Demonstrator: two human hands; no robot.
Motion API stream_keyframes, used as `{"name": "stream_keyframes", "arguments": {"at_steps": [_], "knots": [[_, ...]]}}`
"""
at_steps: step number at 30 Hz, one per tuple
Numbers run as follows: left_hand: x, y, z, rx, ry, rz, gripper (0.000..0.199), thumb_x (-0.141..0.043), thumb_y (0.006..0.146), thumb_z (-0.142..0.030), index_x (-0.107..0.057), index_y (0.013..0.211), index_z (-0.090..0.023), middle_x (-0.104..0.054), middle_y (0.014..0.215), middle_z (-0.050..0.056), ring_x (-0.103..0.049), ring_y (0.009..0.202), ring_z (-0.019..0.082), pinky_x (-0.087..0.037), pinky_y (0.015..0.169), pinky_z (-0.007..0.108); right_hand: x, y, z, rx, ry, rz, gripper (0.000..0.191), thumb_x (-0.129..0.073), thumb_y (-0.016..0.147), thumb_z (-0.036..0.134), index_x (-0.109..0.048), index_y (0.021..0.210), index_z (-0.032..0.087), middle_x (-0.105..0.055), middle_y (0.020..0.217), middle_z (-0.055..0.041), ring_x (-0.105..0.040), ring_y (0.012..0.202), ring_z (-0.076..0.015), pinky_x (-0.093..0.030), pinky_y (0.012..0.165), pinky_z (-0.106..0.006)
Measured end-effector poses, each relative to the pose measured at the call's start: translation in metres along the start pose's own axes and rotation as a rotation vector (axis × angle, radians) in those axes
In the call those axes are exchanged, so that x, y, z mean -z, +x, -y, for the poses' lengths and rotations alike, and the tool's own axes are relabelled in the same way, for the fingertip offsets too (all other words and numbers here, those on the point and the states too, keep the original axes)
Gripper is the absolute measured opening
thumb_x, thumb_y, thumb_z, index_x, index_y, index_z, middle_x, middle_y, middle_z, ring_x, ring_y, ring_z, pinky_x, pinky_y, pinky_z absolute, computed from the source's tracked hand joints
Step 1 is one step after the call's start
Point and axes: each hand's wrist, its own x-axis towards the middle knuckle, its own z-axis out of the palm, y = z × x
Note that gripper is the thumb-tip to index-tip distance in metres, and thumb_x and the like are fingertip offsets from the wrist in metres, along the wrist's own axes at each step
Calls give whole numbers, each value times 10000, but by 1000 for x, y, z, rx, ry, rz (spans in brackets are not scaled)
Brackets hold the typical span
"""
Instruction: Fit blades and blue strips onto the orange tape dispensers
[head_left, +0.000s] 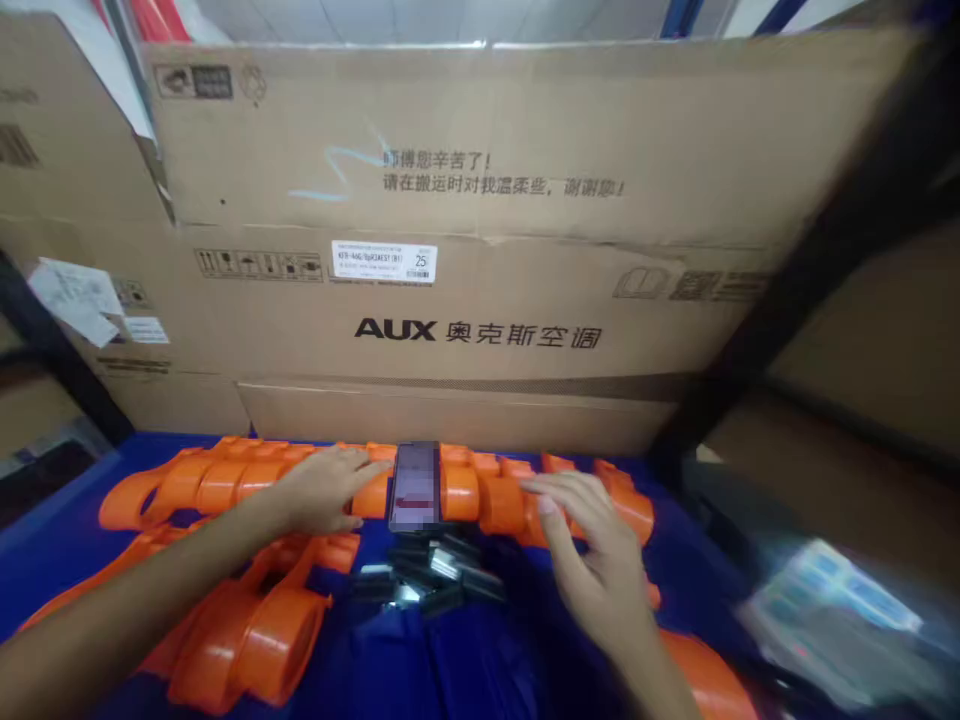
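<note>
Orange plastic rings (214,640) lie on blue sheeting (397,670), at eight o'clock from a pile of dark glossy pieces (444,567). At three, the right hand (596,565) has its fingers together, thumb apart, over an orange row (499,502); contact is unclear. At ten, the left hand (326,490) parts thumb from forefinger near the smartphone (415,485) at twelve. Beyond stands an AUX carton (675,150).

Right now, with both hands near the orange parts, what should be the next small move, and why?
I would perhaps close the right hand lightly on the orange part by its fingertips: the hand looks open and seems to hold nothing, and its fingers reach over the back row, so little travel seems needed.
</note>
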Motion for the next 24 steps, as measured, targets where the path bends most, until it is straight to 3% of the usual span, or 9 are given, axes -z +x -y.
{"name": "stream_keyframes", "arguments": {"at_steps": [6,11,15,18,21,24], "knots": [[4,0,-5,0,-6,-78,828,-689,791,-344,-384,1548,-208,-622,1333,170,-588,1197,377,-429,1017,507,0,0,-1,-13,-2,7,170,-551,1001,222,-715,1035,250,-735,1028,-54,-618,1013,-269,-476,908,-450],[28,-14,-18,12,-99,-256,798,-670,800,-250,-385,1545,-233,-576,1385,149,-542,1241,361,-448,1032,511,-2,0,0,-32,7,-5,176,-549,1004,236,-722,1029,254,-739,1021,-55,-617,1014,-268,-480,912,-446],[42,-37,-60,61,-208,-517,781,-653,844,-218,-354,1560,-300,-506,1440,120,-471,1323,344,-420,1098,523,-1,0,7,-72,52,-11,182,-551,1009,275,-732,1016,257,-734,1017,-61,-629,1004,-265,-473,913,-431],[40,-44,-103,-25,-271,-678,876,-691,760,-135,-364,1555,-299,-447,1479,135,-436,1353,365,-365,1140,565,-3,-3,18,-200,246,37,229,-530,1026,350,-700,1153,265,-727,968,-55,-652,911,-234,-494,849,-385],[34,-38,-133,-225,-285,-603,938,-704,721,-117,-354,1572,-301,-471,1462,151,-493,1280,366,-424,1065,558,-8,-6,28,-346,510,138,408,-503,1030,458,-565,1378,256,-699,818,-27,-595,699,-183,-495,681,-317],[29,-31,-142,-318,-305,-506,932,-698,738,-134,-348,1577,-343,-522,1426,139,-557,1186,352,-488,959,534,-15,-8,36,-483,653,185,462,-560,1002,486,-525,1391,239,-620,645,25,-489,545,-134,-418,525,-248]]}}
